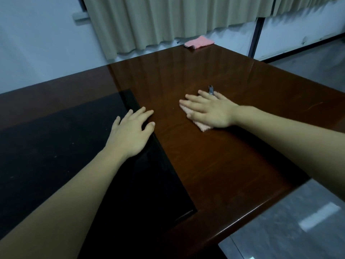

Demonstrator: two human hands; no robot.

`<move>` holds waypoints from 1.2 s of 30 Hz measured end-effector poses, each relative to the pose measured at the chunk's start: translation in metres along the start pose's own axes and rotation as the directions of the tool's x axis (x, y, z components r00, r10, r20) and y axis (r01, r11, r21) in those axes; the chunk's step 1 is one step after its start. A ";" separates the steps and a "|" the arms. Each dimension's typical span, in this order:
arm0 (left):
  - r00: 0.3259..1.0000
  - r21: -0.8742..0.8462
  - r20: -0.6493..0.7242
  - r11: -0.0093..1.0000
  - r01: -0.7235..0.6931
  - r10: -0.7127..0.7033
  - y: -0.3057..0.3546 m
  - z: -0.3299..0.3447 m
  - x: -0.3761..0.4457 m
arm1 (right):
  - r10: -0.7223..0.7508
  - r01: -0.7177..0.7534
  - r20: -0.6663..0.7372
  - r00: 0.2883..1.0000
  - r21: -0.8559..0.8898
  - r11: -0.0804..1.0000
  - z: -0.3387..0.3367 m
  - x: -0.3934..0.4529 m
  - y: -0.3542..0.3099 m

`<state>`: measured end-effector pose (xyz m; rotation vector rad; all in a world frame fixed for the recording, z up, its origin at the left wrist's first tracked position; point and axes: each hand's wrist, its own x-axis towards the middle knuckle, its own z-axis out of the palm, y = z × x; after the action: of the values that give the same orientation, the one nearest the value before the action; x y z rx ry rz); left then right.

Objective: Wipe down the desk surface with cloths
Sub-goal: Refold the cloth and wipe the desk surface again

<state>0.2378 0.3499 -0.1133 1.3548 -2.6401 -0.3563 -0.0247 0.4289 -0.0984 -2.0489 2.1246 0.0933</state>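
Glossy brown wood of the desk fills the view under your arms. Your right hand lies flat, fingers straight and spread, pressing a pink cloth onto the wood; the cloth shows past your fingertips and below your palm. A small dark, speckled object sits just beyond your right fingers, touching or nearly so; what it is cannot be told. Your left hand rests with fingers relaxed and grips nothing, palm on the edge of the black inset panel, fingertips reaching onto the wood. Bare wood lies between your hands and beyond them. Right of your right forearm the desk edge runs diagonally, with grey floor past it. Far beyond your right hand, at the desk's far corner, lies a second pink cloth below the beige curtain.
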 end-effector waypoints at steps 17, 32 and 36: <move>1.000 0.001 0.000 1.000 0.010 -0.010 -0.001 0.001 -0.001 | -0.177 0.178 0.030 0.984 -0.046 0.983 0.013 -0.058 -0.062; 0.999 -0.075 -0.031 0.997 0.011 -0.013 -0.035 -0.024 -0.027 | 0.031 -0.031 0.004 1.000 0.024 0.999 -0.002 0.035 -0.060; 0.998 -0.001 -0.029 0.999 0.053 -0.053 -0.057 -0.032 -0.042 | -0.157 0.158 0.027 0.987 -0.030 0.987 0.003 -0.003 -0.091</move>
<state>0.3142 0.3472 -0.0993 1.4204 -2.5850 -0.3413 0.0666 0.4285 -0.0929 -2.2137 1.9505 0.1297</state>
